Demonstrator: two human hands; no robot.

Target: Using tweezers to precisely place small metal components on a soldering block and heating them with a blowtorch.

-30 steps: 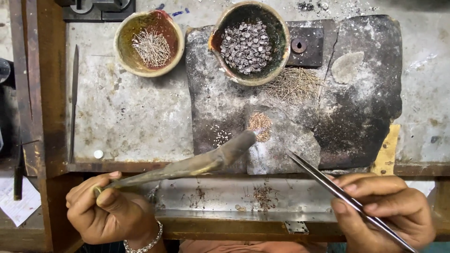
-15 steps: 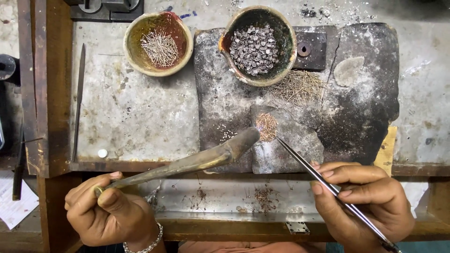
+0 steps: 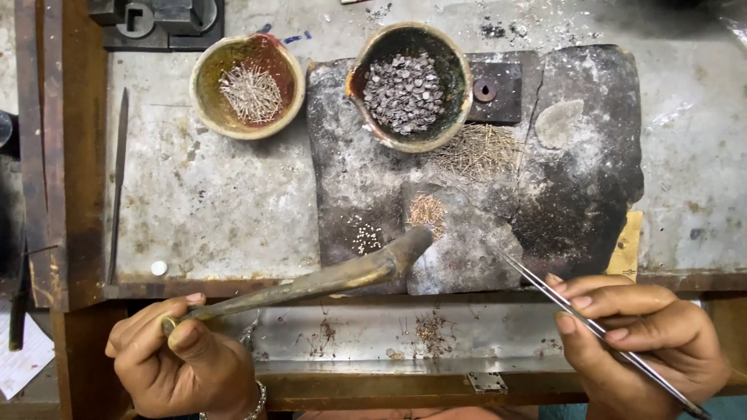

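My left hand (image 3: 180, 359) grips the thin end of a long brass blowpipe torch (image 3: 327, 277). Its thick tip lies just below a small heap of coppery wire bits (image 3: 427, 211) on a dark slab (image 3: 482, 187). My right hand (image 3: 640, 342) holds long metal tweezers (image 3: 560, 302), whose points rest on the slab to the right of that heap. A patch of tiny pale beads (image 3: 366, 236) lies left of the torch tip. Loose thin wires (image 3: 476, 152) are strewn higher up on the slab.
A bowl of short wire pieces (image 3: 248, 87) stands at the back left, a bowl of small grey metal parts (image 3: 408, 82) beside it. A thin file (image 3: 117, 183) lies along the left. A metal catch tray (image 3: 389, 334) runs under the bench edge, and a dark block (image 3: 156, 19) sits at the top left.
My right hand has drawn the tweezers back to the right, so their points have moved away from the wire heap. The left hand and torch have hardly moved.
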